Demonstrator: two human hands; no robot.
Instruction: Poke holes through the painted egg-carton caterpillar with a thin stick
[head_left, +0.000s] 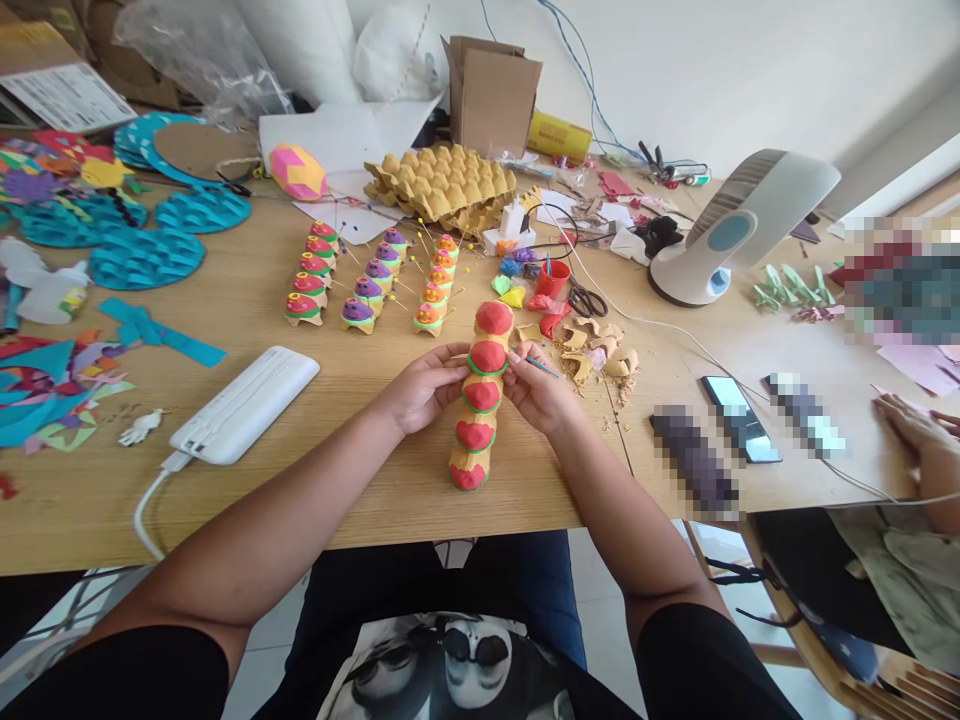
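A strip of egg-carton cups point(475, 436), capped with red clay and edged in green, stands lengthwise in front of me on the table. My left hand point(429, 386) has its fingers closed on the strip's left side near the upper cups. On the opposite side, my right hand point(541, 392) pinches a thin bluish stick-like tool point(543, 367), its fingertips close against the strip. Beyond them stand finished-looking strips with pins: one red point(309, 275), one purple point(375, 280) and one orange point(436, 285).
Carton scraps point(600, 345), clay lumps point(511, 265), a red cup point(553, 278) and scissors point(586, 298) lie beyond my right hand. Egg trays point(442, 180) are at the back. A white fan point(739, 230), a phone point(741, 418) and another person's hand point(915, 425) are rightward; a power bank point(246, 405) is left.
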